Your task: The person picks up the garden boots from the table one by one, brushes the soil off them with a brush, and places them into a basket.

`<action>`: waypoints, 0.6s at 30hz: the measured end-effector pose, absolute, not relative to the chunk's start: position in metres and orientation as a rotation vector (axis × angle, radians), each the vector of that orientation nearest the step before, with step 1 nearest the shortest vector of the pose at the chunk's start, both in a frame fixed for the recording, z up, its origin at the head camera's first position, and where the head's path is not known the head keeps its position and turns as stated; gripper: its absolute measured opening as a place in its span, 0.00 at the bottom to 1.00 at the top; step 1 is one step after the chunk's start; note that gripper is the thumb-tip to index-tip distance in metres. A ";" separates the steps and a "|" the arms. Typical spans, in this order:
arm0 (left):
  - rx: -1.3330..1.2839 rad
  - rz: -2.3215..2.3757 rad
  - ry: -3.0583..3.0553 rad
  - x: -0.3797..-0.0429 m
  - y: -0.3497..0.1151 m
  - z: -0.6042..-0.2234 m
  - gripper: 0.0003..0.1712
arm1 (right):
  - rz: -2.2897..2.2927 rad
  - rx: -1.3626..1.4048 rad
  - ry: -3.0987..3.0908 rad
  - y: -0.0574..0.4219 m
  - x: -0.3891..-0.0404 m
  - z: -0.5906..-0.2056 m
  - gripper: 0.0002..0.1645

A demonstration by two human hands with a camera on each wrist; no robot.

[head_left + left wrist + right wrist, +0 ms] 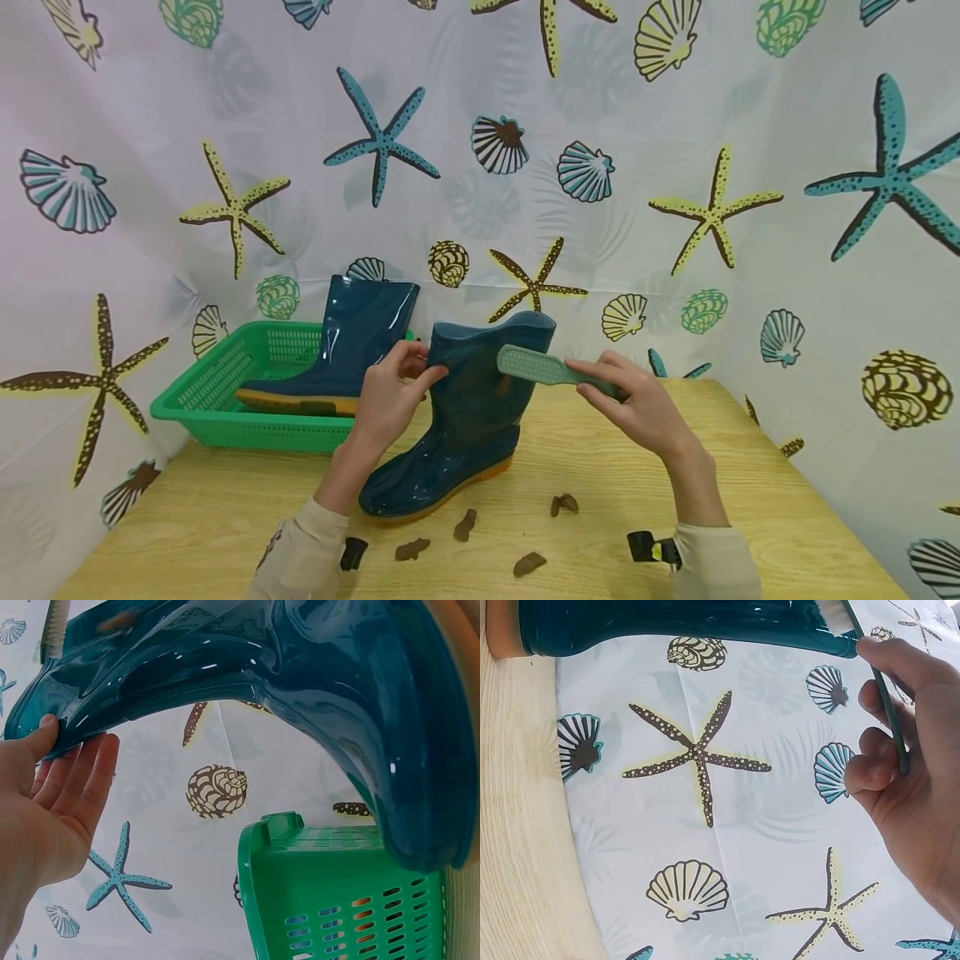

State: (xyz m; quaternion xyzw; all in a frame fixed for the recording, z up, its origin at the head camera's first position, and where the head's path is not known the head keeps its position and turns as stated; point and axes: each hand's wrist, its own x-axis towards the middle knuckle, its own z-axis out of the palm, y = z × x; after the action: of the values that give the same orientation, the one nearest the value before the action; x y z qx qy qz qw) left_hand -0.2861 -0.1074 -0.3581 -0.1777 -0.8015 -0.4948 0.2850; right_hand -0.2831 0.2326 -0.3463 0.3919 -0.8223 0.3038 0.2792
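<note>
A dark teal rubber boot [472, 417] with a tan sole stands upright on the table, its toe pointing to the left. My left hand [390, 396] pinches the boot's top edge between thumb and fingers, as the left wrist view also shows. In my right hand [637, 400] is a green scrubbing brush [536, 367], gripped by its handle. Its white bristles [834, 616] meet the upper shaft in the right wrist view. A brown smear [118, 621] marks the shaft near the brush.
Behind on the left, a green plastic basket [258, 432] holds a second rubber boot [360, 333]. Several brown clumps, one of them a flat piece [529, 564], lie on the wooden table [607, 500] in front of the boot. A patterned curtain [480, 208] surrounds the table.
</note>
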 end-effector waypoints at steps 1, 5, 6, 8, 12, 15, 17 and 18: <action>-0.478 -1.323 -2.143 -0.286 -0.107 -0.358 0.15 | 0.809 1.048 -2.201 0.232 -0.283 -0.346 0.24; -0.480 -1.330 -2.144 -0.286 -0.107 -0.359 0.15 | 0.744 1.045 -2.185 0.229 -0.285 -0.347 0.24; -0.481 -1.334 -2.145 -0.286 -0.107 -0.360 0.16 | 0.730 1.046 -2.185 0.229 -0.286 -0.348 0.23; -0.478 -1.338 -2.159 -0.286 -0.108 -0.360 0.17 | 0.703 1.043 -2.191 0.228 -0.286 -0.349 0.23; -0.463 -1.330 -2.210 -0.287 -0.109 -0.360 0.20 | 0.681 1.024 -2.262 0.229 -0.286 -0.351 0.22; -0.454 -1.312 -2.258 -0.287 -0.111 -0.359 0.23 | 0.664 1.007 -2.333 0.229 -0.286 -0.351 0.21; -0.457 -1.298 -2.306 -0.288 -0.114 -0.359 0.25 | 0.654 1.001 -2.369 0.229 -0.285 -0.351 0.21; -0.465 -1.288 -2.338 -0.288 -0.115 -0.359 0.26 | 0.648 1.001 -2.381 0.228 -0.285 -0.351 0.21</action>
State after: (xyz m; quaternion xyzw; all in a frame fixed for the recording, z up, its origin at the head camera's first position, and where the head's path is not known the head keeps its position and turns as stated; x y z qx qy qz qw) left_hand -0.2882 -0.1152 -0.3586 -0.1677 -0.8429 -0.4641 0.2143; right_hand -0.2849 0.2285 -0.3512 0.3651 -0.8686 0.2363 0.2374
